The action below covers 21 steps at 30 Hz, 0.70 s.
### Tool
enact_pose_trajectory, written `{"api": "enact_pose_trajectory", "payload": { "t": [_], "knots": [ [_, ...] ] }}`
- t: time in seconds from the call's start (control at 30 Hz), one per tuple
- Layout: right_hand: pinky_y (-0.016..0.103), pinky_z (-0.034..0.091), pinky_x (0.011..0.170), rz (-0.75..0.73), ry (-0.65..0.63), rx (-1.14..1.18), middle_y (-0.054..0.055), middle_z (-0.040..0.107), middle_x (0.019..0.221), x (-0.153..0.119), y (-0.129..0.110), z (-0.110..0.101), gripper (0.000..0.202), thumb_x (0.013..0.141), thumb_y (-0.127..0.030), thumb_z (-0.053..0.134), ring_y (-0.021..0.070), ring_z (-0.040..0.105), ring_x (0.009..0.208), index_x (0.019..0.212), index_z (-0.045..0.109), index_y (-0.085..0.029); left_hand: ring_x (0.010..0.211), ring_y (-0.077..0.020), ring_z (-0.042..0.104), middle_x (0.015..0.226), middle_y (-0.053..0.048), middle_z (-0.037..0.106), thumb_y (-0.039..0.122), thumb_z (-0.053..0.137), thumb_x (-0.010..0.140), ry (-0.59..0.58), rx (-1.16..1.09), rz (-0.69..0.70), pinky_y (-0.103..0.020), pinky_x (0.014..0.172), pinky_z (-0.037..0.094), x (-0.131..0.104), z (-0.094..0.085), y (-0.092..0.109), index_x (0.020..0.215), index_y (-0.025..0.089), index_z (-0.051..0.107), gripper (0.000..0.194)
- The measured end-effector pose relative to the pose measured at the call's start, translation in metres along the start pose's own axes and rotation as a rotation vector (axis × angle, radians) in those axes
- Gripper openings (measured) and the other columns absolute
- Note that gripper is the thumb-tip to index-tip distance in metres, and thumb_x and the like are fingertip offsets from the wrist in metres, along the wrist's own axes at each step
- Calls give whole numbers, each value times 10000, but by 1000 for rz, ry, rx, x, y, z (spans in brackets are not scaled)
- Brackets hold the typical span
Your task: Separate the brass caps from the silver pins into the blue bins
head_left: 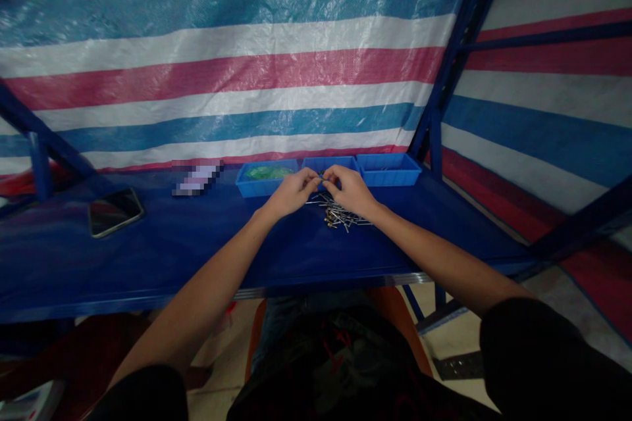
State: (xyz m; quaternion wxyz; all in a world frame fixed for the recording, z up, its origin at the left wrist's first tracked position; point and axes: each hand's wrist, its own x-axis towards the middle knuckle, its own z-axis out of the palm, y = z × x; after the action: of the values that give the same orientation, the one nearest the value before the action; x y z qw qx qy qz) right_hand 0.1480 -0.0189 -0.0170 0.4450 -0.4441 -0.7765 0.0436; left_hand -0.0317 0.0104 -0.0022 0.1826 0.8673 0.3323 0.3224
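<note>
My left hand and my right hand meet fingertip to fingertip in front of the middle bin. Both are closed in a pinch around something small and dark, too small to name. Below my right hand, a loose pile of thin metal rods lies on the blue table, some with brass-coloured ends. Behind my left hand stands a blue bin with green, film-like material in it. My hands partly cover the middle blue bin. To its right is another blue bin with a few thin pieces inside.
On the left of the blue table lies a dark-screened phone. A pixelated item lies near the back edge. Striped sheeting hangs behind, and a blue metal frame rises at the right.
</note>
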Motion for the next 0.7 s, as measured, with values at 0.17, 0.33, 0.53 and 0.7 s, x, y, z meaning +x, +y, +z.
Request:
{"api": "enact_pose_trajectory", "payload": {
  "t": [0.17, 0.33, 0.53, 0.7],
  "knots": [
    [306, 401, 684, -1, 25, -71, 37, 623, 799, 0, 2, 0, 113, 889, -243, 503, 166, 555, 727, 832, 585, -191, 586, -128, 560, 683, -12, 645, 314, 444, 936, -29, 76, 33, -256, 577, 401, -2, 1, 0, 930, 160, 594, 215],
    [314, 387, 693, 2, -9, -91, 36, 609, 768, 1, -1, -2, 205, 919, -266, 458, 170, 548, 736, 758, 563, -194, 599, -127, 570, 677, 11, 619, 264, 541, 888, 17, 79, 104, -245, 592, 418, -1, 2, -3, 1068, 168, 552, 204],
    [299, 413, 688, 1, 14, -23, 10, 600, 745, -1, -2, -2, 109, 874, -247, 512, 157, 561, 697, 931, 582, -186, 597, -130, 590, 711, -12, 668, 310, 474, 942, 30, 100, 92, -242, 577, 406, -1, 0, -1, 1010, 166, 593, 199],
    [294, 417, 685, -37, 12, -37, 22, 606, 786, -1, -3, -4, 78, 861, -203, 491, 157, 558, 723, 870, 568, -195, 640, -132, 606, 749, -20, 685, 305, 398, 967, -12, 127, 85, -250, 625, 416, -1, -3, 4, 905, 162, 617, 269]
  ]
}}
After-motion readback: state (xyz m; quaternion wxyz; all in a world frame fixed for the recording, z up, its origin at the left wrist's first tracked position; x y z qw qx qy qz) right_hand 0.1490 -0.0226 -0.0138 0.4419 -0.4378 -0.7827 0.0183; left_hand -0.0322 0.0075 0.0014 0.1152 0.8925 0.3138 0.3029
